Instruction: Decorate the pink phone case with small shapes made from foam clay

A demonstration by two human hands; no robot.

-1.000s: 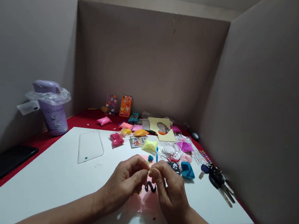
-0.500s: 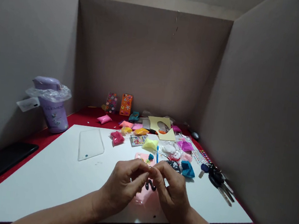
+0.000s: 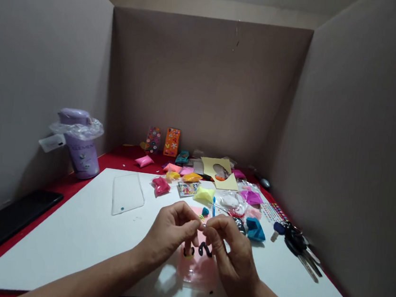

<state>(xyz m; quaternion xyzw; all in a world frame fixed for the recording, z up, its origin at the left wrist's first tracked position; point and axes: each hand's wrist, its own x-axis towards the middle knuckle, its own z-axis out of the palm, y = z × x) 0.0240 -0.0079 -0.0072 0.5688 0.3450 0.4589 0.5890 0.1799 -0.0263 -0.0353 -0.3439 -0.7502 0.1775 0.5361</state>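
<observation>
My left hand (image 3: 173,230) and my right hand (image 3: 235,254) are close together, thumbs against forefingers in a pinch. A tiny piece shows between the fingertips, too small to name. Under them lies a pink phone case (image 3: 195,276), partly hidden by the hands. It carries a curled black clay strip (image 3: 205,250), another black and yellow bit (image 3: 188,252) and a small blue clay lump (image 3: 205,212) near its far end. A blue stick tool (image 3: 214,206) lies just beyond it.
Soft clay packets, such as yellow (image 3: 204,194) and teal (image 3: 255,230), crowd the white board's far side. A clear phone case (image 3: 128,195) lies left, keys (image 3: 298,243) right. A purple tumbler (image 3: 83,152) and a black phone-like slab (image 3: 6,224) flank the board.
My fingertips have drawn slightly apart, and more of the pink phone case and its black pieces shows. The whole view has shifted a little, so everything sits farther right.
</observation>
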